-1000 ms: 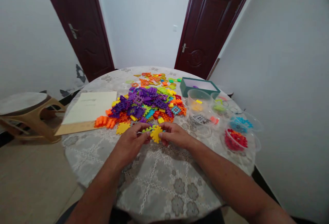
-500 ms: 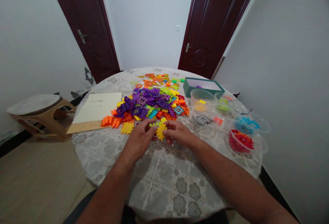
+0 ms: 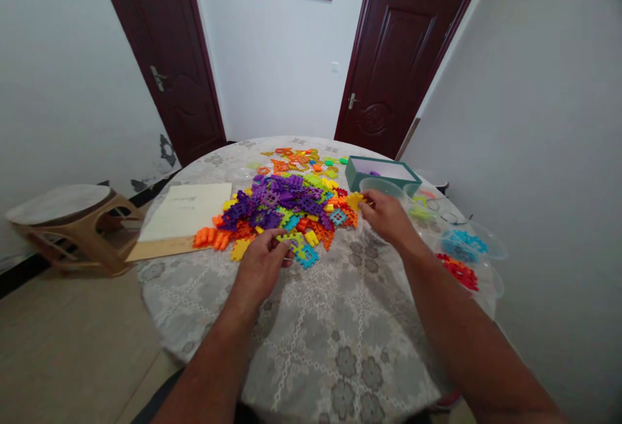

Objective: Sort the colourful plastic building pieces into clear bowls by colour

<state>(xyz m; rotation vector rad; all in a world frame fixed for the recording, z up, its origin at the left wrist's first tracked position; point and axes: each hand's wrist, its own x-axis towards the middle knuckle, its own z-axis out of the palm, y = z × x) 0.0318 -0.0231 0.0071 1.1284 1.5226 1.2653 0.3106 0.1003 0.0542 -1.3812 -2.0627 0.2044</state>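
A heap of toothed plastic tiles, mostly purple with orange, yellow, green and blue ones, lies in the middle of a round table with a lace cloth. My left hand rests at the heap's near edge, fingers pinched on a yellow-green tile. My right hand is out to the right, pinching a yellow tile near a clear bowl. A loose blue tile lies by my left fingers.
A teal box stands behind the bowl. Clear bowls with green, blue and red tiles line the right edge. A pale board lies at the left. A wooden stool stands beside the table.
My hands have come apart. The right one has carried the yellow tile away to the right, toward the clear bowl, while the left stays by the heap with the green piece.
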